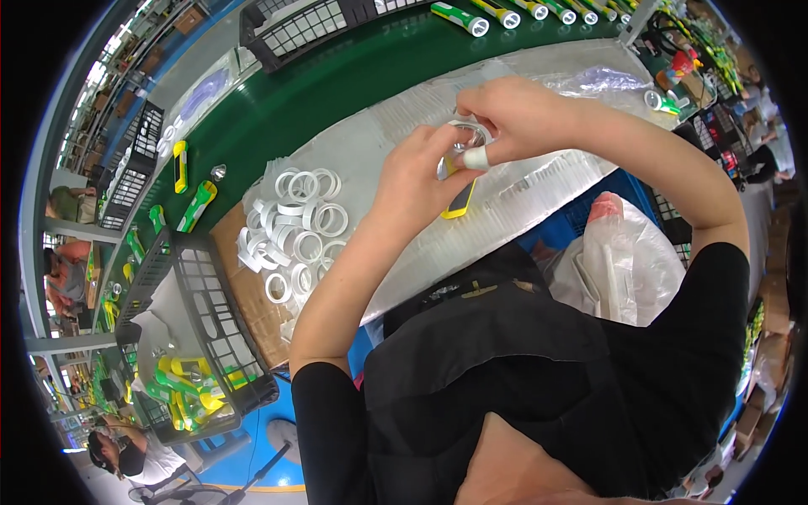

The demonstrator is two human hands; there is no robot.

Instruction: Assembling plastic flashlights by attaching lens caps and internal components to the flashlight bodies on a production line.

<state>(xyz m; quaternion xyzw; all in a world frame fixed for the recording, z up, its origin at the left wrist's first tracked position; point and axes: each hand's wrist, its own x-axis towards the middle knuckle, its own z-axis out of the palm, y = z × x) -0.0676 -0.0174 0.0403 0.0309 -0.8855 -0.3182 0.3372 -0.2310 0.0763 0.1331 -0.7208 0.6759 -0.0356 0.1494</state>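
Upper centre of frame: left hand (412, 172) clamped around flashlight (459, 199), apparently steadying body; right hand (515, 114) closed on head end, presumably limiting rotation; white rings (290, 209) heaped left of centre on surface (362, 143), likely for easy reach
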